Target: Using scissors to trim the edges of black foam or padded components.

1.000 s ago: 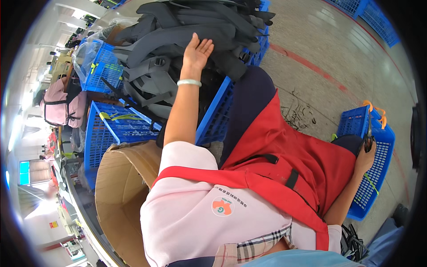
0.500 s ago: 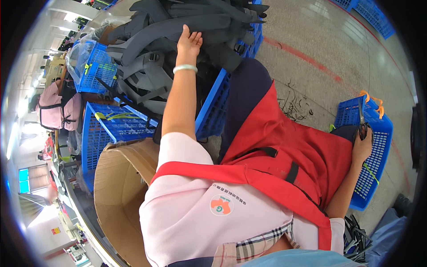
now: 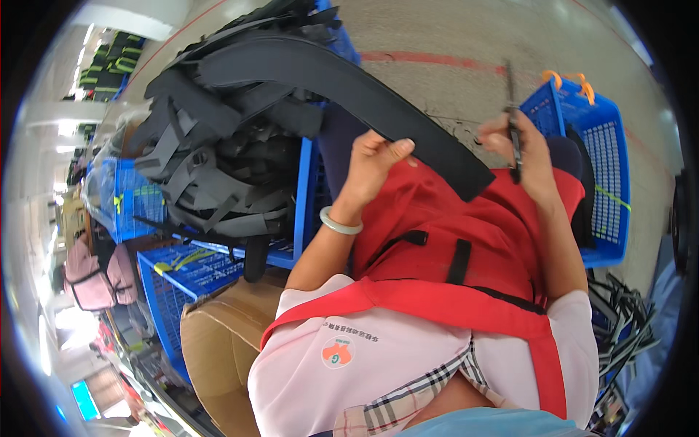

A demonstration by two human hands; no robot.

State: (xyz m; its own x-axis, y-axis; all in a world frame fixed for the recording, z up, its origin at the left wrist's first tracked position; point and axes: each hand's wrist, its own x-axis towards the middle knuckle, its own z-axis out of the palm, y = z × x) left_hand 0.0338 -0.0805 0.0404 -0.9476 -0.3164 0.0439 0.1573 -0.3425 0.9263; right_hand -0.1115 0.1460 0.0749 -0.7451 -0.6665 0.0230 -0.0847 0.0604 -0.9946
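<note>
Pinched in my left hand (image 3: pixel 375 164) is a long dark padded strap (image 3: pixel 408 120), curving from the pile at the upper left to a squared end above my lap. The thumb lies on the strap's near edge. My right hand (image 3: pixel 528 149), near that end, grips a pair of scissors (image 3: pixel 512 135) by the handles, blades pointing away from me. The strap and scissors are apart. Behind and left of my left hand, a heap of black and grey padded straps and webbing (image 3: pixel 211 182) fills a blue crate (image 3: pixel 306 197).
A red apron (image 3: pixel 466 218) covers my lap. To the right stands a blue basket (image 3: pixel 604 167) with orange ties; cut strips (image 3: pixel 619 320) lie below it. An opened cardboard box (image 3: pixel 218 342) and another blue crate (image 3: pixel 167 269) are on my left.
My left hand has come back from the heap, bringing the padded strap over my lap. My right hand has lifted the scissors from beside the right basket and moved inward.
</note>
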